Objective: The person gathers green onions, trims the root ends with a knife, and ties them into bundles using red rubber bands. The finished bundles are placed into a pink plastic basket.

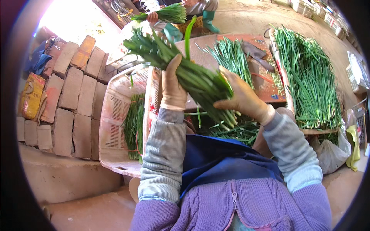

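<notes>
A thick bunch of garlic chives (199, 78) slants across the view in front of me, blurred in places. My gloved left hand (175, 85) grips its middle, thumb over the stalks. My gloved right hand (245, 96) is at the lower end near the pale cut ends, fingers spread around its side; whether it presses on them is unclear. One bright loose leaf (189, 37) sticks up behind the bunch. Beyond my right hand, another pile of chives (232, 57) lies on the board (267, 91), beside a cleaver (255, 53). Loose leaves (240, 131) lie below, above my blue apron (225, 161).
A plastic crate (108, 144) at left holds tied chive bundles (134, 127). Stacked bricks (68, 86) stand beyond it. A long container at right is heaped with chives (310, 83), near a plastic bag (332, 154). Opposite, a person in green boots (210, 21) holds chives (170, 14).
</notes>
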The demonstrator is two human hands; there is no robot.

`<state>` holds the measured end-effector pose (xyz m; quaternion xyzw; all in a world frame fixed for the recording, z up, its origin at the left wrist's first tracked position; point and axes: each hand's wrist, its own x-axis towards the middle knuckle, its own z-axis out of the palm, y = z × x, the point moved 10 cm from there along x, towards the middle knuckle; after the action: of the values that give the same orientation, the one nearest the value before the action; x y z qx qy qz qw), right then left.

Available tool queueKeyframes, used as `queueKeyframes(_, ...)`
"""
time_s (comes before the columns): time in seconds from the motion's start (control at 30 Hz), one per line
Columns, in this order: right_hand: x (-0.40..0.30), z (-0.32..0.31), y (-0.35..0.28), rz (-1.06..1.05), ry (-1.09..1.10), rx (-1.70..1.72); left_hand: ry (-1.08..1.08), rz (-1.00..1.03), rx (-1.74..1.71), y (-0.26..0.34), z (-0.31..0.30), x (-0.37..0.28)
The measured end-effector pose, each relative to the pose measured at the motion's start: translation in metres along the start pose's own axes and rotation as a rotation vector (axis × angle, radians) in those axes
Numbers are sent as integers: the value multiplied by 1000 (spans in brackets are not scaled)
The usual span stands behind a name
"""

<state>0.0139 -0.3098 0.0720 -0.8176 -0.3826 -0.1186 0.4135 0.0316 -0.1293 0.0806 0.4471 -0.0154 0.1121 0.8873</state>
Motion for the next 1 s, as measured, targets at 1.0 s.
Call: queueKeyframes(1.0,-15,87,-31,130,-887,949,119,61,218,53,-38,-42)
